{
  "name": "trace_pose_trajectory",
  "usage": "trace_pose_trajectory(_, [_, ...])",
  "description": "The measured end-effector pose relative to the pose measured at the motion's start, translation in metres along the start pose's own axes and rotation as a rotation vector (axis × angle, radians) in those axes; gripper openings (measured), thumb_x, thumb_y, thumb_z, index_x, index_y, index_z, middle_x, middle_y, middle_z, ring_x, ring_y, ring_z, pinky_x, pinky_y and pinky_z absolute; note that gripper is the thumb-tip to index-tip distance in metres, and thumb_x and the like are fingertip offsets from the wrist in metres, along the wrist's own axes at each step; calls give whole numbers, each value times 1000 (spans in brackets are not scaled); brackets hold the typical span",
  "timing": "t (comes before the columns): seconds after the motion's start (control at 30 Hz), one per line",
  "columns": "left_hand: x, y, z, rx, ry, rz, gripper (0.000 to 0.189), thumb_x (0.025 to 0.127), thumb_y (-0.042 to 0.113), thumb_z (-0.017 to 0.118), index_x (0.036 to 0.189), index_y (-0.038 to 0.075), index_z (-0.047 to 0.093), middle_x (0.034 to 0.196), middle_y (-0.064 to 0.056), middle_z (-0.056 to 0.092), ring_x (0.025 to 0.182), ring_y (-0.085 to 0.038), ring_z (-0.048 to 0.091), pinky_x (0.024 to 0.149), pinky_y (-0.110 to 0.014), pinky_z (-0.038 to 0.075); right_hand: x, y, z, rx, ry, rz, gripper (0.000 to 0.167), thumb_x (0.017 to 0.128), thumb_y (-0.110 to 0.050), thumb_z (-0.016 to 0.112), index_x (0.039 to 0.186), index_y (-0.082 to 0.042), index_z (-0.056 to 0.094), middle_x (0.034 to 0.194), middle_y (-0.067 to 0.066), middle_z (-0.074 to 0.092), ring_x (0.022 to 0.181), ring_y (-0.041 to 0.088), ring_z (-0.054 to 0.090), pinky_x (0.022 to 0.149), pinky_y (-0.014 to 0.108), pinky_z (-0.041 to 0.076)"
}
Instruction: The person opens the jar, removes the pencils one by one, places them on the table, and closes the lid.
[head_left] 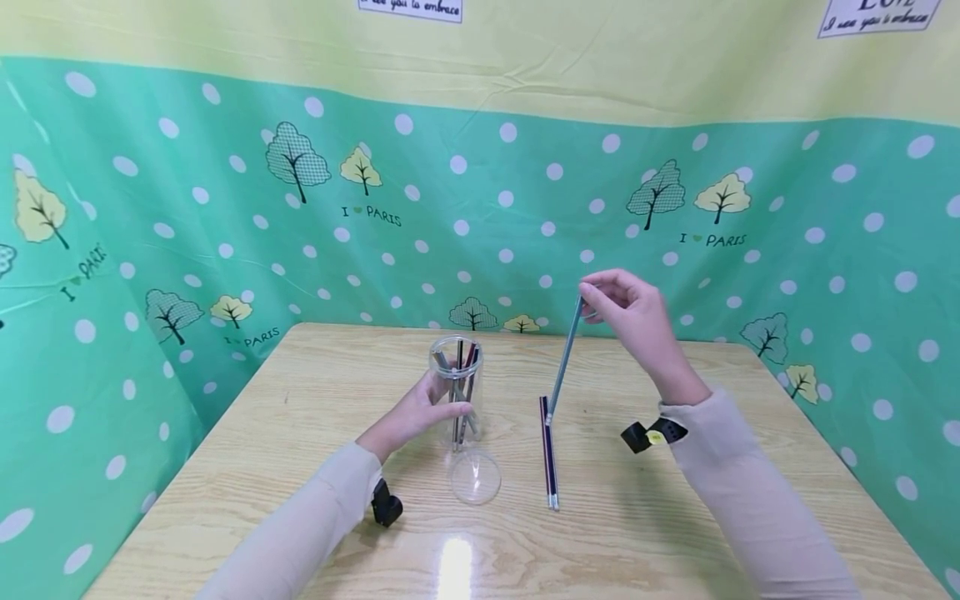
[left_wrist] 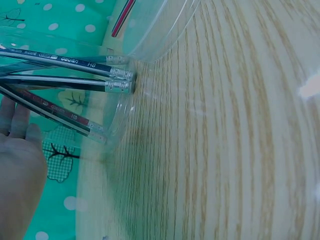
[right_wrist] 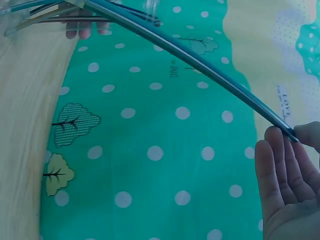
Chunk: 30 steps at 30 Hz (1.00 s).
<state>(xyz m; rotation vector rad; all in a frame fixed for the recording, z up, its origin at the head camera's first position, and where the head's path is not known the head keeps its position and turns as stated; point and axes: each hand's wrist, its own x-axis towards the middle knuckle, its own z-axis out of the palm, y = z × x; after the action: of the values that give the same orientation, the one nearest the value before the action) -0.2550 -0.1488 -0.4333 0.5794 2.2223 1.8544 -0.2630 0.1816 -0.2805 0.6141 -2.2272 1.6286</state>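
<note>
My left hand (head_left: 423,410) grips a clear jar (head_left: 442,372) from its left side; in the left wrist view its fingers show behind the jar wall. Several pencils (left_wrist: 55,81) lean inside it, eraser ends at the bottom. My right hand (head_left: 626,317) is raised right of the jar, pinching one end of a teal pencil (head_left: 566,354) between thumb and fingertips. That pencil slants down, its lower, eraser-tipped end by two dark pencils (head_left: 551,467) on the table. The right wrist view shows the pinched pencil (right_wrist: 200,69) lengthwise.
A round clear lid (head_left: 476,478) lies on the wooden table (head_left: 360,533) in front of the jar, left of the dark pencils. A green and yellow printed curtain (head_left: 450,250) hangs behind the table and along its sides.
</note>
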Motion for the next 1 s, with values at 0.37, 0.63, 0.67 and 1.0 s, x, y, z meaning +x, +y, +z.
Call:
trace_pose_trajectory(0.37, [-1, 1, 0, -3, 6, -6, 86, 89, 27, 78, 157, 27, 26, 161, -4, 32, 149, -25, 22, 120, -53, 12, 0, 44, 3, 22, -134, 229, 38, 98, -31, 66, 120, 1, 65, 93, 13, 70, 84, 26, 69, 82, 37, 59])
trace_pose_trajectory(0.63, [0, 0, 0, 14, 19, -8, 88, 88, 29, 79, 158, 27, 26, 160, -5, 33, 149, -24, 24, 120, -50, 14, -7, 76, 13, 29, -200, 354, 37, 100, -29, 65, 119, 3, 65, 93, 13, 68, 82, 20, 68, 85, 43, 59])
trace_pose_trajectory(0.67, [0, 0, 0, 16, 19, -7, 88, 88, 29, 79, 158, 27, 25, 160, -5, 32, 149, -24, 24, 120, -49, 14, -9, 81, 14, 28, -204, 374, 37, 100, -29, 65, 119, 2, 65, 92, 12, 68, 82, 19, 68, 84, 42, 59])
trace_pose_trajectory(1.0, [0, -1, 0, 8, 9, 0, 86, 89, 28, 78, 157, 28, 26, 160, -3, 32, 149, -23, 23, 121, -50, 14, -24, 125, 24, 47, -239, 503, 39, 101, -20, 62, 126, 10, 59, 92, 10, 69, 80, 16, 67, 81, 35, 60])
